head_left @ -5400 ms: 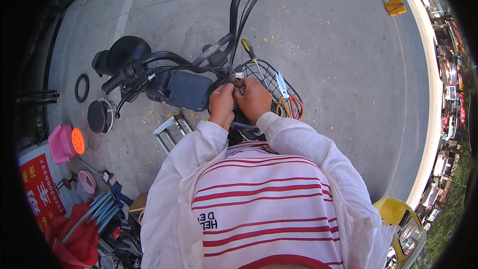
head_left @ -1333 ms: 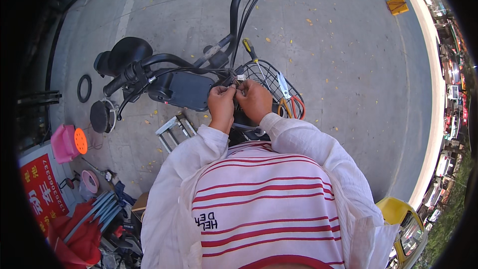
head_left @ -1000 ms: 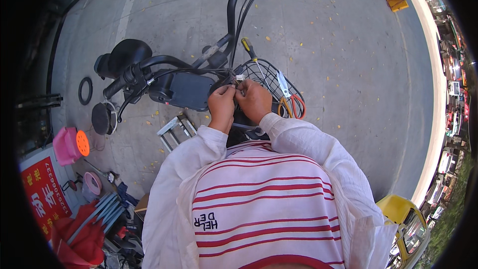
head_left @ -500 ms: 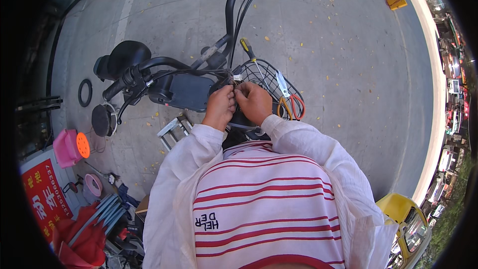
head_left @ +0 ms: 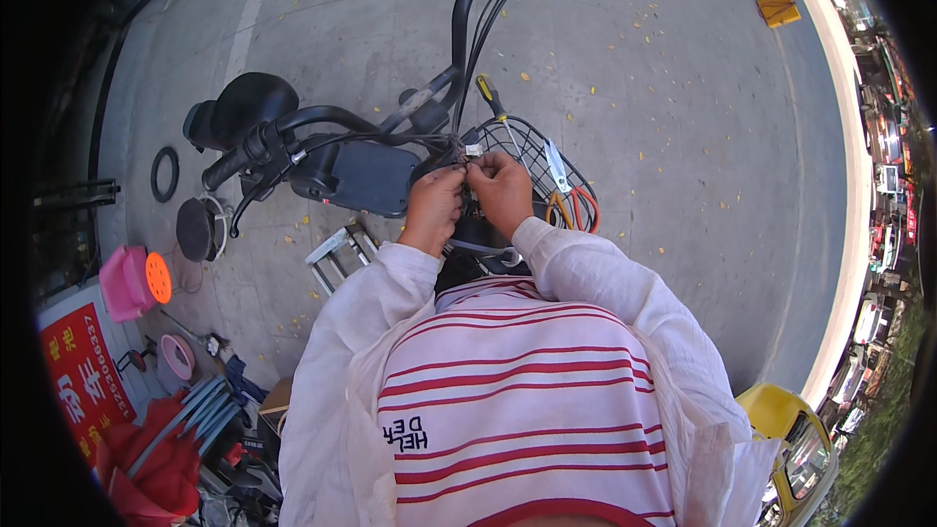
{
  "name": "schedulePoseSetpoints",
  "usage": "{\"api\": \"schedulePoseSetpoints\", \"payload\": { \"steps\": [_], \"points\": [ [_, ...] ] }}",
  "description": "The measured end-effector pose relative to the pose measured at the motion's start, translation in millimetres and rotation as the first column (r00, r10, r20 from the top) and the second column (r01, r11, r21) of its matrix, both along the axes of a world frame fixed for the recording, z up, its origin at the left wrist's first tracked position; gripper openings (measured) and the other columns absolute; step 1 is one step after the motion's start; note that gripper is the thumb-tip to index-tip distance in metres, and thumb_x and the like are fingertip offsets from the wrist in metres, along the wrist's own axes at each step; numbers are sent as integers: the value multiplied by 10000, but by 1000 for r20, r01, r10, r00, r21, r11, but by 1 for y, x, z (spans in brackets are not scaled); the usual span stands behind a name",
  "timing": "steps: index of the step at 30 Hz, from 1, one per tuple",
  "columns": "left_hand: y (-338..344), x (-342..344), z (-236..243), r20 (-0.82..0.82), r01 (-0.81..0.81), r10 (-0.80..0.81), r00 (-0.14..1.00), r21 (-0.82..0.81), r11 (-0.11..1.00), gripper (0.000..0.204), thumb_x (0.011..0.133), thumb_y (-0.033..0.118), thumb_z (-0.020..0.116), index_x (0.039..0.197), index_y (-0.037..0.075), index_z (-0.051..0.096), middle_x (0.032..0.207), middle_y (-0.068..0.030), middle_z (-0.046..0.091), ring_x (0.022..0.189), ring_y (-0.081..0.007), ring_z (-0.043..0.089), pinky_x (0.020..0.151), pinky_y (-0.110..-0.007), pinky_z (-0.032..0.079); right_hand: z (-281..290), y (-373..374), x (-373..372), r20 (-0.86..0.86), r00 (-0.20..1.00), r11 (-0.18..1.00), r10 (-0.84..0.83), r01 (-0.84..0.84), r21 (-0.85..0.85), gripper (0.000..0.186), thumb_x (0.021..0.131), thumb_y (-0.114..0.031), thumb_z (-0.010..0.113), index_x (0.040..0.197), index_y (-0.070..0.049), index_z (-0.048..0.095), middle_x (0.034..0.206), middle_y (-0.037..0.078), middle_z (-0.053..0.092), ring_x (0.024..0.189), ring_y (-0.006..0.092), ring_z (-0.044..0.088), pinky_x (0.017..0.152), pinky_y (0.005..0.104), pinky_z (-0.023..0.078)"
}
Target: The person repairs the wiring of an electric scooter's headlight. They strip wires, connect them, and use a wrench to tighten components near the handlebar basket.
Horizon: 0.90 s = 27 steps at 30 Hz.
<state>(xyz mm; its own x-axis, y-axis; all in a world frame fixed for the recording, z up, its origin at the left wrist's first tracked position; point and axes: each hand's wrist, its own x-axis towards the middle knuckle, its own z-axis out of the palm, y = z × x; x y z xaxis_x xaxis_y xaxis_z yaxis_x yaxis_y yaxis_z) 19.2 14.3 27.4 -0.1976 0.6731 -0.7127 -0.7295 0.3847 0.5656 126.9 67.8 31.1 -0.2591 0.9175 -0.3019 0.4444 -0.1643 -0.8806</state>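
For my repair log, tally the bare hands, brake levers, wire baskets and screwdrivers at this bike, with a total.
Left hand and right hand: 2
Brake levers: 2
Wire basket: 1
Screwdriver: 1
Total: 6

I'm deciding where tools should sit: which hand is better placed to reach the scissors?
Probably the right hand: the scissors lie just to its right, while the left hand is farther across. Both have fingers pinched at the wires, so the right would likely need to let go first.
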Motion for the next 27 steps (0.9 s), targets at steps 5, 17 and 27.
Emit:
{"api": "schedulePoseSetpoints", "payload": {
  "steps": [5,17,27],
  "points": [
    [2,10,1,-143,-62,66,988,30,998,113,879,136,614,946,50,639,616,75,497,436,-8,372,362,-198,229,6,3,3,-68,996,994,55,-61,-90,174,850,-165,640,905,-1,657,685,48,633,612,110,563,567,273,446],
    [-5,-1,0,-56,-73,77,995,65,995,99,879,142,608,892,44,619,596,57,461,433,-28,359,375,-189,231,27,-11,18,457,841,721,288,-505,475,228,874,-202,587,1075,-126,663,846,67,631,668,291,634,550,378,496],
    [3,-9,-5,129,-10,19,991,-70,998,116,910,195,604,828,129,556,575,68,387,432,-39,312,384,-203,219,30,-14,24,382,867,770,319,-472,429,219,863,-195,587,1049,-114,669,879,90,649,726,303,648,598,390,507]
  ]
}}
